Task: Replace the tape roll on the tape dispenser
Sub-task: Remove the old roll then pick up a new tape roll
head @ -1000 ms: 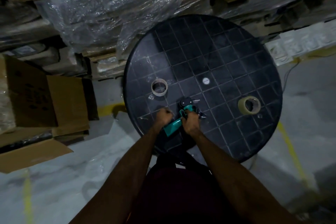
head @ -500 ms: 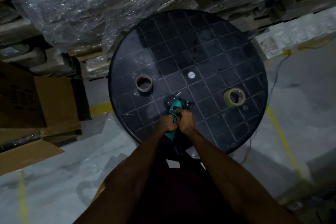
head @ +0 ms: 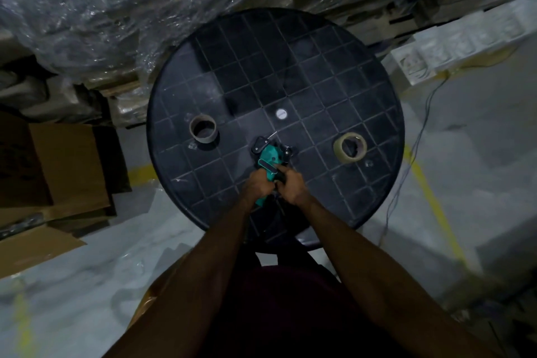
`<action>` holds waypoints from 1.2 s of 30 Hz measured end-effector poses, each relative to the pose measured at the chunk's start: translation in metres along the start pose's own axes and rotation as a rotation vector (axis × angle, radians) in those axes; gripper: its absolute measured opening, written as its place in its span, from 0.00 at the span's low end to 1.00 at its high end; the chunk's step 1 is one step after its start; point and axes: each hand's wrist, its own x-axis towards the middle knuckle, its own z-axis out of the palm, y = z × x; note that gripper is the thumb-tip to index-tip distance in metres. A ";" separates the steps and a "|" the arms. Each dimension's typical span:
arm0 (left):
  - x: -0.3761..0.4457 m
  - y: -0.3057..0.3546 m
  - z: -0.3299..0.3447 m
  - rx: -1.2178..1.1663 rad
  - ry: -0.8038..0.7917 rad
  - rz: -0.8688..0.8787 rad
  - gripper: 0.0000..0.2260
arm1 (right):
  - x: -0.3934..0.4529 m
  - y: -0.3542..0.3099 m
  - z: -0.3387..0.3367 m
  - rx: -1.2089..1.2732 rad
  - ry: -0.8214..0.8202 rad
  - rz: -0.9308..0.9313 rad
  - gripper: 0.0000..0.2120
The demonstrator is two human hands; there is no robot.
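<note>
Teal tape dispenser [head: 268,158] sits near the front middle of the round black table [head: 374,90], head pointing away from me, handle toward me. My left hand [head: 257,186] is wrapped closed around the handle. My right hand [head: 292,186] is closed on the dispenser body just beside it, forefinger laid up along the teal side plate. Both hands touch each other and the tool. No roll visible on the hub, though my hands and the dim light hide part of it.

Handling guess: dispenser looks like hard plastic with metal bits at the head, stiff, light enough for one hand. Best hold is the handle. Keep fingers off the far end, where I judge the cutter blade sits; it is too dark to see teeth.

Yellowish tape roll [head: 349,145], right side of the table, well apart from the dispenser: probably the fresh one, light, rigid ring, slick outer face and sticky loose end. I'd pinch it through the core hole or across the rim. Brown cardboard core [head: 203,132], left side, stands on end and looks bare: likely the spent one, very light, crushable if squeezed.

Counts: one dispenser, one tape roll, one empty core, two hands, one table. Also one small white round cap [head: 281,113] near the table centre.
</note>
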 end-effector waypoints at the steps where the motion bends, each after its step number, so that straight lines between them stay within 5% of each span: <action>1: 0.000 0.000 -0.004 0.008 -0.003 -0.002 0.15 | 0.000 -0.002 -0.003 0.005 -0.015 -0.006 0.26; 19: 0.014 -0.018 -0.046 0.180 0.091 0.096 0.15 | 0.018 -0.018 -0.007 0.069 -0.072 0.027 0.24; 24: -0.001 -0.006 -0.050 0.177 0.269 0.159 0.20 | 0.016 -0.013 -0.021 0.077 -0.028 0.037 0.21; 36: 0.003 0.016 -0.037 0.006 0.325 0.095 0.15 | 0.013 0.041 -0.075 0.090 0.160 0.110 0.17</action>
